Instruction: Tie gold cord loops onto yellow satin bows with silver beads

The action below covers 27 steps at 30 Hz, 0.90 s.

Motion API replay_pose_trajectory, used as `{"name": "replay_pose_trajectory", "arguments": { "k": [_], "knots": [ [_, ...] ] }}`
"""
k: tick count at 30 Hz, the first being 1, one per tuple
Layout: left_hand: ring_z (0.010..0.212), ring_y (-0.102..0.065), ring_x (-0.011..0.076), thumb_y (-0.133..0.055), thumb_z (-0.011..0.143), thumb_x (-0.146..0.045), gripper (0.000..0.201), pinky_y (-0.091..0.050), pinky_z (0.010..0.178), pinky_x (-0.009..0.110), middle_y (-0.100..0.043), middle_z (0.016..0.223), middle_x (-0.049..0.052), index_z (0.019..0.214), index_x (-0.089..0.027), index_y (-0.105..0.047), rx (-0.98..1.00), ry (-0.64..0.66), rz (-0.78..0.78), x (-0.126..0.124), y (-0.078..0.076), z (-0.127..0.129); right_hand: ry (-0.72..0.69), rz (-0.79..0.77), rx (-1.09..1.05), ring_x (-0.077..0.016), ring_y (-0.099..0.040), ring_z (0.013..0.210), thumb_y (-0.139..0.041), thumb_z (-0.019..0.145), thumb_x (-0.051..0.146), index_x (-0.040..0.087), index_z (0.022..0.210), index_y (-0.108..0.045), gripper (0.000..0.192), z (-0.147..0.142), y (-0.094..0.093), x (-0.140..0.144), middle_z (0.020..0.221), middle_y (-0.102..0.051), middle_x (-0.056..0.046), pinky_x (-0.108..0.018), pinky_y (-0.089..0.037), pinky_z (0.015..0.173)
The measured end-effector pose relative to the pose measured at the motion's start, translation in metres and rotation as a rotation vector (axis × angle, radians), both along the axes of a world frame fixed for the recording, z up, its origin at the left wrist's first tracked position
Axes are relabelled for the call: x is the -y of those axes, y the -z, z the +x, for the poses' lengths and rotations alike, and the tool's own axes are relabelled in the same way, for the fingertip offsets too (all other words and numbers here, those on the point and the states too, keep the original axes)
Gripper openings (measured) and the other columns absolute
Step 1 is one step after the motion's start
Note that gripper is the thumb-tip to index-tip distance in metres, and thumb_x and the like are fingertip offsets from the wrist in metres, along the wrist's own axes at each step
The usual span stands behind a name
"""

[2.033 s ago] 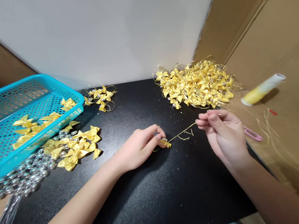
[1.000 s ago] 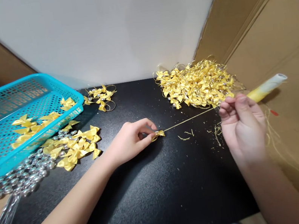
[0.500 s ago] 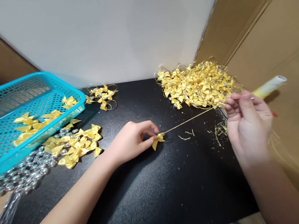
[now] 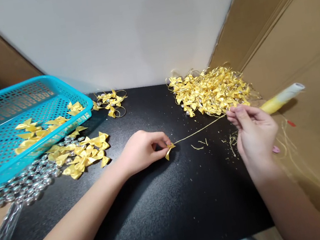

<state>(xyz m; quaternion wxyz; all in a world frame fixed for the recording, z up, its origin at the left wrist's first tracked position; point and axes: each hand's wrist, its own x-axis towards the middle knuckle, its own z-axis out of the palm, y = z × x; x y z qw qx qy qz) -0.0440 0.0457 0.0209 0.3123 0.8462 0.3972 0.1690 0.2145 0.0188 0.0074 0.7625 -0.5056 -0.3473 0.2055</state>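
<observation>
— Compared with half a second earlier, what had moved?

— Mostly the right hand point(image 4: 252, 133): it had come back in toward the left, so the gold cord point(image 4: 200, 130) ran shorter between the two grips. The left hand point(image 4: 143, 150) had barely shifted.

— And the yellow bow point(image 4: 169, 149)?

— It lay on the black desk point(image 4: 175, 211), pinched at its knot by the left grip's thumb and forefinger, its tails hanging just below that pinch. The right grip was closed on the cord's far end, up and to the right of the bow.

— How would it handle?

— I judged the bow light, soft and slippery satin, easily crushed; best taken at the knot, as it was. The cord looked thin and limp unless pulled taut.

— What lay around?

— Beyond the right grip sat a heap of finished bows point(image 4: 212, 90), with a yellow spool point(image 4: 281, 98) just right of it. Cord scraps point(image 4: 233, 142) lay between the grips. Well left of the left grip were loose bows point(image 4: 84, 155), silver beads point(image 4: 25, 185) and a blue basket point(image 4: 7, 162).
</observation>
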Motion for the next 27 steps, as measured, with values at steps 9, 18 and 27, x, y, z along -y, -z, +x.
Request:
{"name": "replay_pose_trajectory", "arguments": {
  "k": [9,18,27],
  "knots": [
    [0.071,-0.064,0.0145,-0.070,0.077,-0.021,0.000,-0.044,0.067,0.025,-0.075,0.075,-0.001,0.077,-0.021,-0.070,0.036,0.035,0.069,0.000,0.003,0.003,-0.029,0.027,-0.078,-0.0085,-0.070,0.064,-0.083,0.066,0.034,0.016,0.077,-0.069,0.025,0.000,-0.003,0.001,0.071,-0.072,0.002,-0.020,-0.058,0.064],
    [0.067,-0.059,0.0130,-0.062,0.085,-0.025,0.009,-0.042,0.064,0.025,-0.074,0.079,-0.001,0.091,-0.020,-0.065,0.042,0.026,0.068,-0.001,0.007,0.001,-0.377,-0.425,0.270,-0.0101,-0.061,0.045,-0.081,0.064,0.030,0.015,0.081,-0.073,0.025,0.004,-0.004,0.004,0.059,-0.069,0.001,-0.021,-0.049,0.045],
    [0.078,-0.063,0.0162,-0.059,0.082,-0.020,0.008,-0.045,0.070,0.027,-0.073,0.085,0.000,0.090,-0.021,-0.059,0.001,0.077,0.101,0.006,0.001,0.006,-0.455,-0.509,1.078,-0.0096,-0.052,0.049,-0.069,0.078,0.029,0.020,0.106,-0.072,0.030,-0.024,0.003,0.016,0.092,-0.073,-0.005,-0.029,-0.047,0.057]
  ]
}}
